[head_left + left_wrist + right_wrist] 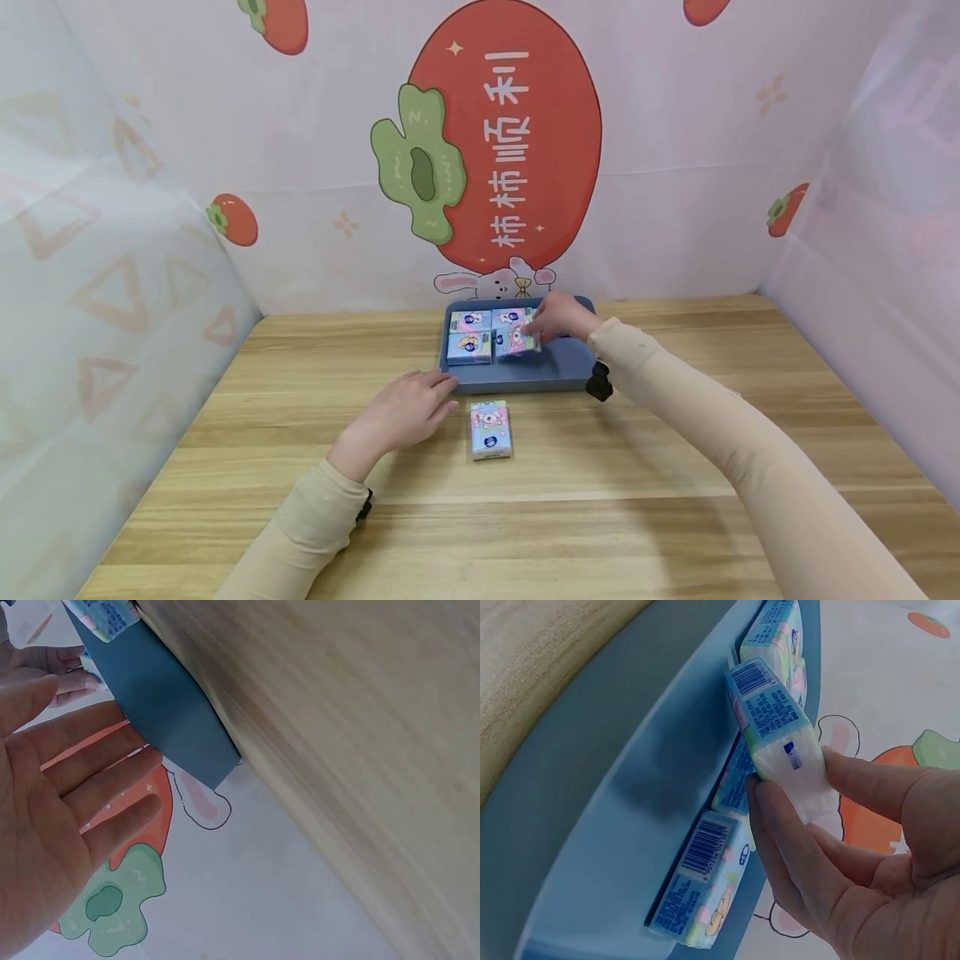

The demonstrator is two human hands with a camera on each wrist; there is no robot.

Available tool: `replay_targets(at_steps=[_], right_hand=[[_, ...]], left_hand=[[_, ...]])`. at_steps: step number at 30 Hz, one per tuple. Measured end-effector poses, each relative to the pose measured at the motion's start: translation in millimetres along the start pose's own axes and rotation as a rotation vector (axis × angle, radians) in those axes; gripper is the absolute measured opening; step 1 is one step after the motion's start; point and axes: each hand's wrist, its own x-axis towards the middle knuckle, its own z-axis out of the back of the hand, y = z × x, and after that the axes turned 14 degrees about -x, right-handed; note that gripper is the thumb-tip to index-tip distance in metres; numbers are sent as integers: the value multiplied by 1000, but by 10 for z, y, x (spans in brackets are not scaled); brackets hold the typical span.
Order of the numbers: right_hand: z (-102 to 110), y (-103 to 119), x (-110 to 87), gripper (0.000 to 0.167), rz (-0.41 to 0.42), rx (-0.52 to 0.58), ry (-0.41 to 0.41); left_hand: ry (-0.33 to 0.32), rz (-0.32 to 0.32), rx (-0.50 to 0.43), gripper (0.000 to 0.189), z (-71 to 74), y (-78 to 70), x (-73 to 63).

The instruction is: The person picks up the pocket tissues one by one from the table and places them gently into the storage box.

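My right hand pinches a small pocket tissue pack between thumb and fingers, over the blue-grey tray. In the right wrist view the held tissue pack is tilted, its clear end toward the palm. In the tray's left part lie a front left pack, a back left pack and a back pack partly behind the held one. My left hand has its fingers extended at the tray's front left corner; contact is unclear. The left wrist view shows its palm holding nothing.
One more tissue pack lies on the wooden table, in front of the tray and right of my left hand. A printed cloth backdrop rises just behind the tray, with cloth sides at left and right.
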Motion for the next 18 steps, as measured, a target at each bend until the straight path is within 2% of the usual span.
replay_targets(at_steps=[9, 18], right_hand=[[19, 14, 31, 41, -26, -6, 18], [-9, -13, 96, 40, -17, 7, 7]], left_hand=[[1, 3, -2, 41, 1, -1, 2], [-8, 2, 3, 41, -13, 0, 5]])
